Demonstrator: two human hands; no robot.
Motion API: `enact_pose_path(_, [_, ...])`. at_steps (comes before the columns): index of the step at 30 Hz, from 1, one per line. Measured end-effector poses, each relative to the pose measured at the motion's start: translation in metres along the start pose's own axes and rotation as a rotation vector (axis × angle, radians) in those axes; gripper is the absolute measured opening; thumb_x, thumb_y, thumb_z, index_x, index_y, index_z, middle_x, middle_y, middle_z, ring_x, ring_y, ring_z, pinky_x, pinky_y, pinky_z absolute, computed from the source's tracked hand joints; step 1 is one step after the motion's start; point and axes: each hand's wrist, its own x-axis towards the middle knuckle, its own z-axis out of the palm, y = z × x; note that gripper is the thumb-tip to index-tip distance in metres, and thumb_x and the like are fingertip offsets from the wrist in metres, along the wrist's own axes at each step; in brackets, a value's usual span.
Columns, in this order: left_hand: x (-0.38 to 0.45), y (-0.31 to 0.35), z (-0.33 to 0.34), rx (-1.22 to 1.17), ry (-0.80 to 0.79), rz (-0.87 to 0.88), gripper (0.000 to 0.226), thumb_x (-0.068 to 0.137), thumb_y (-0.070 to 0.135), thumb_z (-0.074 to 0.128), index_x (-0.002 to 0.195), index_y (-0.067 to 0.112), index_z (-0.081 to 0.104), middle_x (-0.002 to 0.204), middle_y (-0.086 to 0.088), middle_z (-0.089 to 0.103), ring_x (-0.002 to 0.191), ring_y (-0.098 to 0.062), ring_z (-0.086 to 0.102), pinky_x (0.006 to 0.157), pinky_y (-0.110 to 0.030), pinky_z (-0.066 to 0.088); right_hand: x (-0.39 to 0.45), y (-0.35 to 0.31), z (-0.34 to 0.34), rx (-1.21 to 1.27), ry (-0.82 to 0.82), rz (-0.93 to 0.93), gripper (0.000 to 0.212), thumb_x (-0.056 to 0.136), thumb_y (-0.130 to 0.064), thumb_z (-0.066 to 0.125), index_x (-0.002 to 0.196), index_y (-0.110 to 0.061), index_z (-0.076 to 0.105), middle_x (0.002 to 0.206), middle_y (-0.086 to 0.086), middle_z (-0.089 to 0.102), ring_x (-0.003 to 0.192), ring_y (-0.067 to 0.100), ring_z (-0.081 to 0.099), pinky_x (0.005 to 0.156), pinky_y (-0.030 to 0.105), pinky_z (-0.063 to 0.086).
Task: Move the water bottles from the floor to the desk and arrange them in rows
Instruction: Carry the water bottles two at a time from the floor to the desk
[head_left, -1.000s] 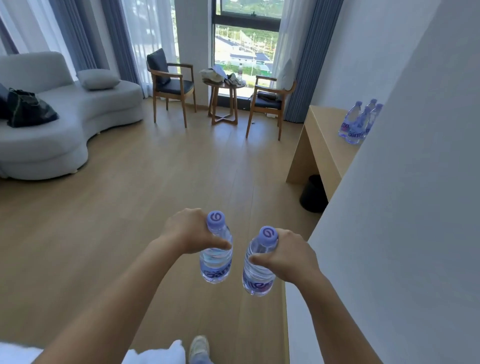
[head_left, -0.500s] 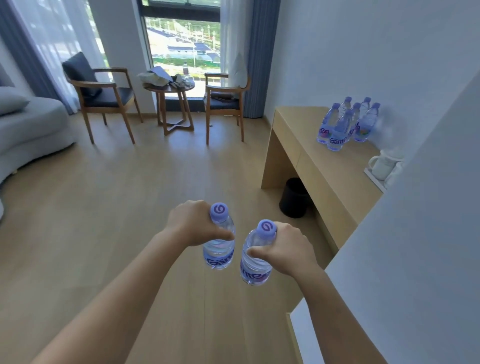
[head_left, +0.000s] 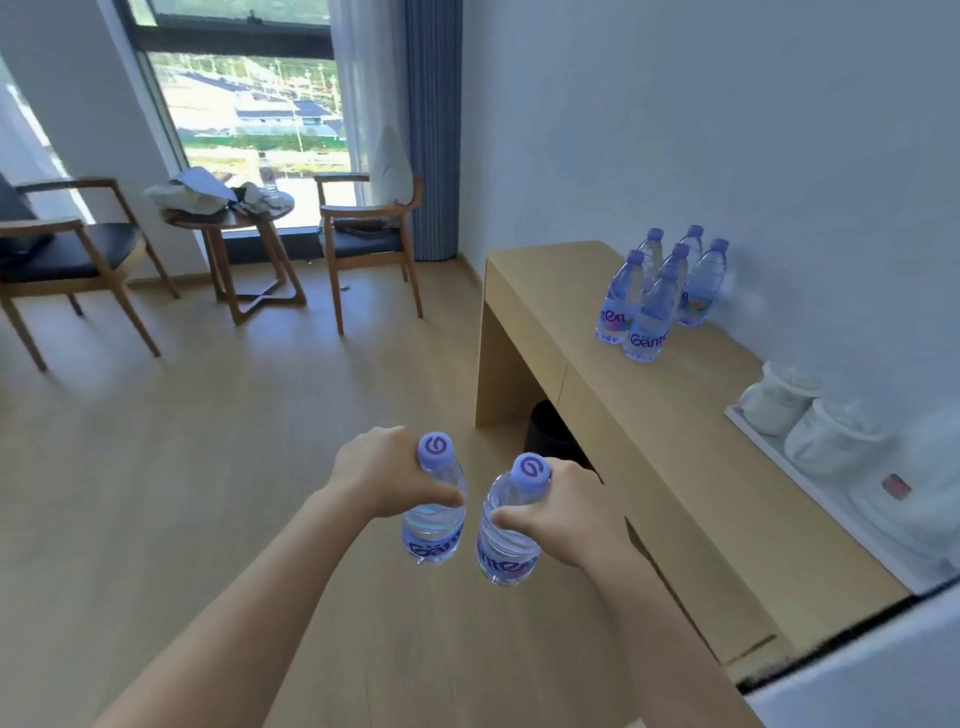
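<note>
Above the wooden floor (head_left: 156, 493), the left hand (head_left: 376, 470) and right hand (head_left: 569, 512) each grip 1 water bottle (head_left: 434, 512) by its neck, well apart from the worktop (head_left: 675, 467). Risk: a careless set-down could topple the 6 standing bottles (head_left: 660, 296).

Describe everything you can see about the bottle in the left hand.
The left-hand bottle is a small clear plastic water bottle with a lilac screw cap bearing a white swirl, and a blue-purple label around its lower body. It looks full and sealed. It hangs roughly upright, carried above the wooden floor, short of the desk. The left hand grips its neck and shoulder, thumb across the front. It sits close beside the other carried bottle; whether they touch is unclear.
</note>
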Motion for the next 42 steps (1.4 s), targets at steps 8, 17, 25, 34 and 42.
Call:
enact_pose_path(8, [0.137, 0.027, -0.009, -0.078, 0.004, 0.098, 0.061, 0.042, 0.074, 0.061, 0.059, 0.016, 0.059, 0.051, 0.006, 0.054, 0.047, -0.011, 0.046, 0.042, -0.021, 0.036, 0.111, 0.004, -0.043, 0.066, 0.095, 0.035, 0.024, 0.061, -0.034, 0.072, 0.077, -0.021, 0.06, 0.065, -0.007, 0.059, 0.053, 0.003, 0.047, 0.048, 0.015, 0.035])
enact_pose_path(17, [0.294, 0.059, -0.005, -0.073, -0.083, 0.227, 0.058, 0.04, 0.072, 0.063, 0.054, 0.017, 0.052, 0.048, 0.008, 0.048, 0.045, -0.012, 0.043, 0.043, -0.02, 0.033, 0.241, 0.013, -0.069, -0.002, 0.2, 0.208, 0.029, 0.06, -0.043, 0.071, 0.062, -0.02, 0.053, 0.056, -0.007, 0.05, 0.055, 0.016, 0.047, 0.05, 0.026, 0.034])
enact_pose_path(25, [0.462, 0.103, -0.012, -0.002, -0.15, 0.415, 0.053, 0.046, 0.069, 0.068, 0.052, 0.022, 0.043, 0.051, 0.009, 0.049, 0.049, -0.008, 0.047, 0.043, -0.021, 0.029, 0.379, 0.023, -0.096, 0.028, 0.291, 0.357, 0.036, 0.062, -0.041, 0.071, 0.061, -0.018, 0.043, 0.056, -0.004, 0.044, 0.053, 0.015, 0.043, 0.049, 0.027, 0.03])
enact_pose_path(34, [0.587, 0.162, 0.012, 0.03, -0.284, 0.583, 0.05, 0.05, 0.067, 0.067, 0.056, 0.023, 0.045, 0.054, 0.008, 0.05, 0.049, -0.011, 0.047, 0.043, -0.022, 0.029, 0.483, 0.053, -0.117, 0.023, 0.395, 0.542, 0.033, 0.066, -0.036, 0.069, 0.068, -0.017, 0.042, 0.059, -0.004, 0.045, 0.053, 0.015, 0.043, 0.045, 0.026, 0.027])
enact_pose_path(42, [0.634, 0.191, 0.028, 0.005, -0.41, 0.579, 0.047, 0.051, 0.063, 0.068, 0.064, 0.021, 0.051, 0.062, 0.005, 0.055, 0.056, -0.014, 0.052, 0.046, -0.022, 0.032, 0.524, 0.066, -0.119, 0.096, 0.554, 0.66, 0.029, 0.068, -0.038, 0.061, 0.06, -0.016, 0.044, 0.055, -0.003, 0.044, 0.051, 0.018, 0.043, 0.045, 0.024, 0.029])
